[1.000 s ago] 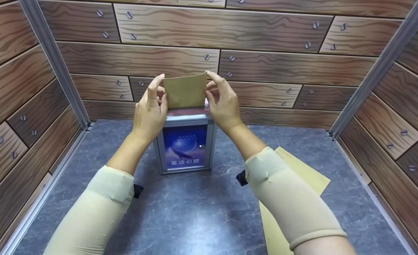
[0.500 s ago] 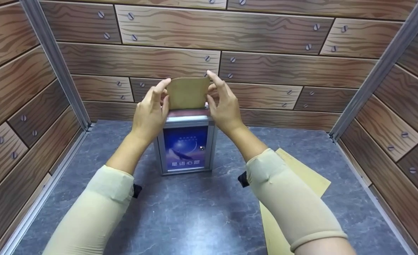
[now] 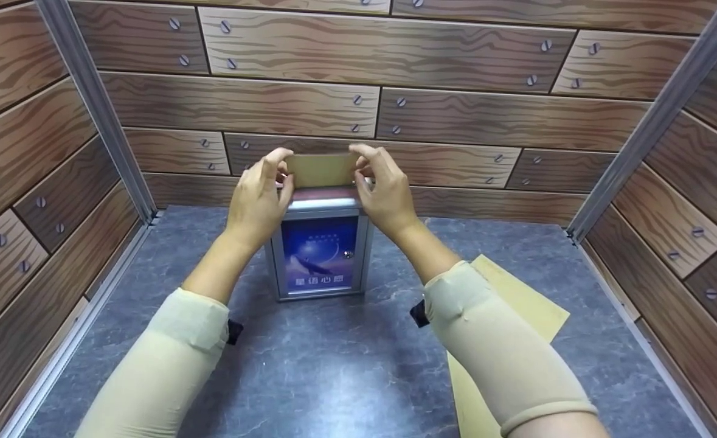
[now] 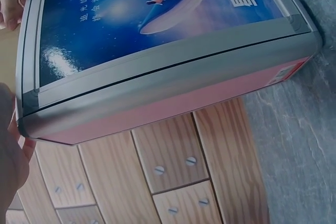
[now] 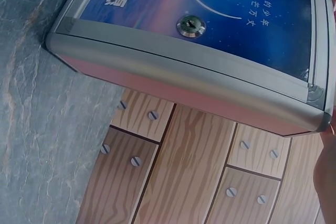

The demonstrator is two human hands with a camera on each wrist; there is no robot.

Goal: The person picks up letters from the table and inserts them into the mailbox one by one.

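Note:
A tan sheet of paper or envelope [image 3: 323, 170] stands upright over the top of a suggestion box [image 3: 320, 243], its lower edge right at the box's top. My left hand [image 3: 253, 198] pinches the sheet's left edge, and the right edge is between the thumb and fingers of my right hand [image 3: 387, 191]. The box has a silver frame, pink sides and a blue front with a whale picture and white Chinese characters. A round key lock [image 5: 191, 26] shows on that front in the right wrist view. In the left wrist view, the fingers are largely cut off beside the box's top.
Another flat tan paper piece [image 3: 522, 298] lies at the right of the grey marbled table [image 3: 328, 365], partly covered by my right forearm; more tan paper [image 3: 471, 395] shows below it. Wood-patterned walls [image 3: 455, 55] with metal corner posts enclose three sides.
The tan sheet has moved down at the box's top, so less of it shows above. Both hands' fingertips have come lower with it. The box stays in place.

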